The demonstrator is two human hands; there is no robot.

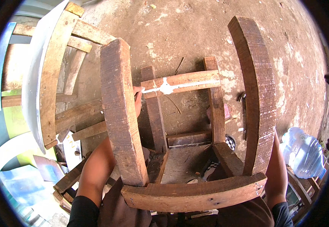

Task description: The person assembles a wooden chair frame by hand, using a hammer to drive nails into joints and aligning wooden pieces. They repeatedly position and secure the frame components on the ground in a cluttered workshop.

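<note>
A rough brown wooden frame (194, 193) stands in front of me, with a long left beam (121, 113) and right beam (261, 98) reaching away. Across two narrower legs at its far side lies a crosspiece (191, 79), streaked with white paste (167, 87) that widens into a blotch. My left hand (138, 99) is partly hidden behind the left beam. Its fingertips are pinched at the crosspiece's left end, by the start of the white line; what they hold cannot be made out. My right forearm (277, 170) passes behind the right beam, which hides that hand.
Another wooden frame with a pale panel (39, 75) stands at left, beside loose timber pieces (81, 115). A clear plastic bottle (303, 153) lies at right. A dark hammer-like head (241, 97) shows beside the right beam. Checkered footwear (230, 142) is below on the stained floor (179, 34).
</note>
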